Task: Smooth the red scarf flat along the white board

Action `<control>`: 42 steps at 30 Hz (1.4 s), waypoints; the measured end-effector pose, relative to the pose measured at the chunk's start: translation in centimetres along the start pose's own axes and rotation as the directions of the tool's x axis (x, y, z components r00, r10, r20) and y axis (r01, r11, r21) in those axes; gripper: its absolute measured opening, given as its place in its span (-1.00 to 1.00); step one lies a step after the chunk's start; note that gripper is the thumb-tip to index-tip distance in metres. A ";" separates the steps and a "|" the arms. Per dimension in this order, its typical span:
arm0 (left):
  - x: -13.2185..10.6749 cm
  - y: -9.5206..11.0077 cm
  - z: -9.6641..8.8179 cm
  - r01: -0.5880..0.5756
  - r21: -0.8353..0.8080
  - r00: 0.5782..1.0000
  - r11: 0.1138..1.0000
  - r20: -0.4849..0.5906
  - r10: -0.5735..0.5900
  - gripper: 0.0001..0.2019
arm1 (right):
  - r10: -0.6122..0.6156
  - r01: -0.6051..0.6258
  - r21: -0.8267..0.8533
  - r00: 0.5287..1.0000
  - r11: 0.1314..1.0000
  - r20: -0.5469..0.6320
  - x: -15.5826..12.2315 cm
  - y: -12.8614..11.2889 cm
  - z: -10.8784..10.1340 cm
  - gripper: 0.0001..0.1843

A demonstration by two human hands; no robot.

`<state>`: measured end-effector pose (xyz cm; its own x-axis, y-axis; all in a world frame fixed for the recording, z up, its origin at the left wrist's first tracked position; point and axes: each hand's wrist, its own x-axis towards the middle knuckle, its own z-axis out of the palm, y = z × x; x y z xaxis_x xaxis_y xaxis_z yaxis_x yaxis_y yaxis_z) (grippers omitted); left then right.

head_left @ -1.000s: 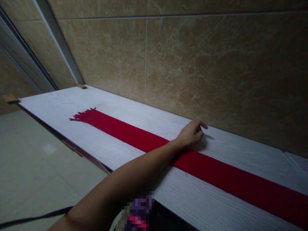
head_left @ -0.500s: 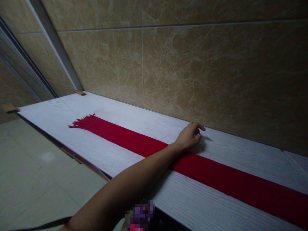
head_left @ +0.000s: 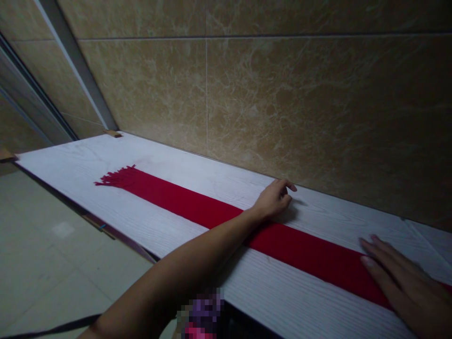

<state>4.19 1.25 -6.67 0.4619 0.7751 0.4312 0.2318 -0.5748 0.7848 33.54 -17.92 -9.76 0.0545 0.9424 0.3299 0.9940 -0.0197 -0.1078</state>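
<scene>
A long red scarf (head_left: 197, 205) with a fringed end (head_left: 113, 177) lies stretched along a white wood-grain board (head_left: 141, 216). My left hand (head_left: 273, 200) rests just past the scarf's far edge, close to the wall. Its fingers are curled, the forefinger points right, and whether they pinch anything is hidden. The left forearm crosses over the scarf. My right hand (head_left: 402, 282) lies flat at the lower right with fingers stretched out, pressing on the scarf and the board beside it.
A tan marble-tiled wall (head_left: 282, 103) rises directly behind the board. A metal door frame (head_left: 67, 61) stands at the left. Pale floor tiles (head_left: 45, 263) lie below the board's near edge. Small wooden blocks (head_left: 113, 133) sit at the board's far left corners.
My right hand has come into view at the lower right and lies flat on the scarf. The left hand has stayed in place; the view has shifted slightly.
</scene>
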 end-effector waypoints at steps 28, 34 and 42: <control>0.2 -0.8 0.5 0.007 -0.064 0.999 0.998 -0.046 -0.010 -0.65 | -0.251 0.264 -0.009 0.925 0.964 0.285 3.5 -15.8 1.7 -0.19; 0.2 -0.7 0.4 0.002 -0.064 0.999 0.998 -0.045 -0.005 -0.66 | -0.201 0.211 -0.005 0.941 0.978 0.273 2.5 -12.9 1.5 -0.15; 0.2 -0.6 0.3 0.006 -0.056 0.999 0.998 -0.034 -0.008 -0.67 | -0.209 0.224 -0.041 0.951 0.974 0.228 0.6 -7.2 0.8 -0.26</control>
<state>4.39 1.70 -7.20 0.4306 0.7883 0.4396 0.1865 -0.5542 0.8112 26.32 -16.91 -9.57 -0.1777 0.9764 0.1229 0.9840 0.1782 0.0069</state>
